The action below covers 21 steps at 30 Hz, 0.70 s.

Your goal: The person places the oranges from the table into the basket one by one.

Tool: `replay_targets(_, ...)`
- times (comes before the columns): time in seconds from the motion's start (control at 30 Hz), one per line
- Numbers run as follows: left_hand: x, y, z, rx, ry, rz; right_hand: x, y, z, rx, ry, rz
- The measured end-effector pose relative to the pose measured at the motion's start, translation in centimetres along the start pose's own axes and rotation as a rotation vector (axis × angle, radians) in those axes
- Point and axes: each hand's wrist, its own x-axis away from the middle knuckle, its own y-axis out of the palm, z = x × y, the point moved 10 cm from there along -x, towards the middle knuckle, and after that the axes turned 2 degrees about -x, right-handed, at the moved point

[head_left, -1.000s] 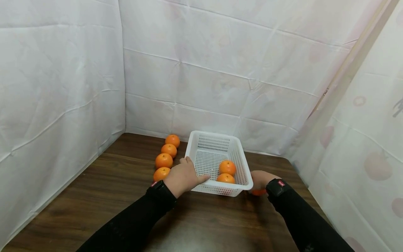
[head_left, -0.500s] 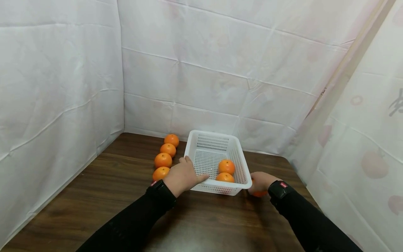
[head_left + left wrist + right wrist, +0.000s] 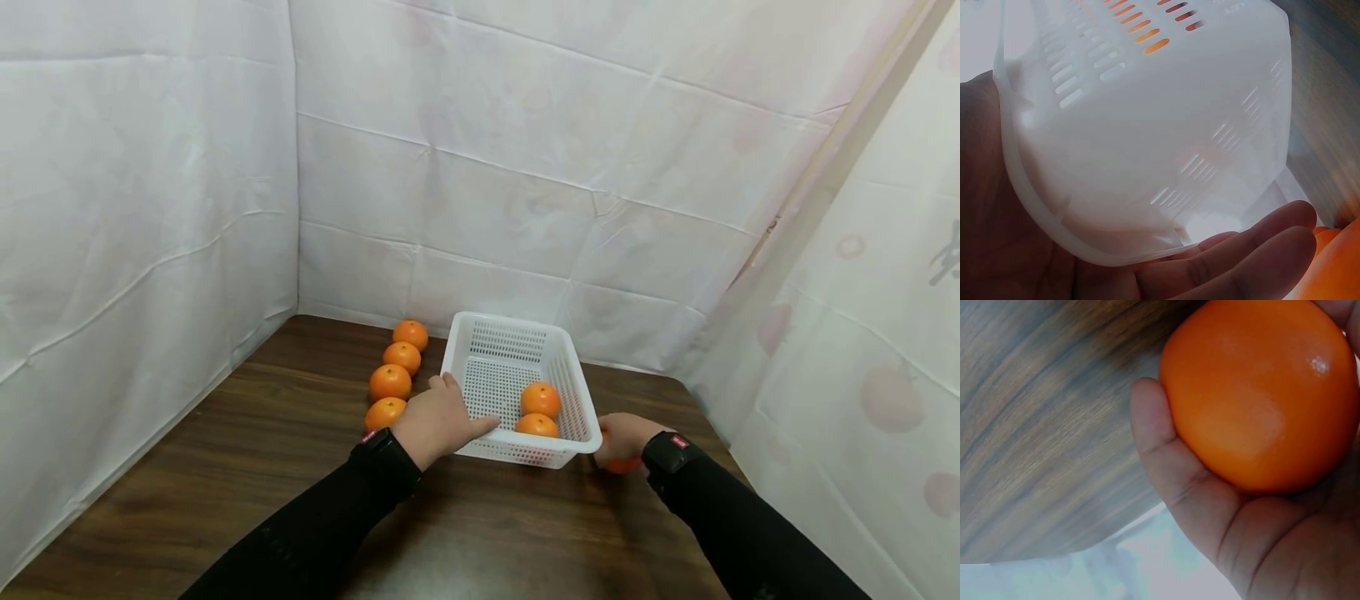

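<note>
A white slotted basket (image 3: 504, 342) stands on the dark wooden table (image 3: 300, 433) and holds two oranges (image 3: 541, 400). My left hand (image 3: 438, 421) grips its near left corner, thumb over the rim and fingers along the outside. In the left wrist view the basket corner (image 3: 1147, 125) lies against my palm, with my fingers (image 3: 1241, 262) reaching under it. My right hand (image 3: 622, 433) holds an orange (image 3: 621, 465) just right of the basket's near right corner, low over the table. The right wrist view shows that orange (image 3: 1260, 394) cupped in the curled right hand (image 3: 1210, 512).
Several oranges (image 3: 390, 382) lie in a row on the table, left of the basket and just beyond my left hand. White sheets (image 3: 150, 208) wall in the table on the left, back and right. Bare wood (image 3: 487, 533) stretches in front of the basket.
My right hand has shifted very slightly with the orange in it. The left hand, the basket and the other oranges keep their places.
</note>
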Motion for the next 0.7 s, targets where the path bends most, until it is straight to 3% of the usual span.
replay_targets(0.47, 0.1, -0.1, 0.1, -0.023, 0.009, 0.016, 1.5, -2.1, -0.9, 0.046, -0.016, 0.028)
replay_targets(0.7, 0.1, 0.0, 0.2, -0.032, 0.017, 0.033, 2.5, -3.5, -2.1, 0.092, -0.069, 0.060)
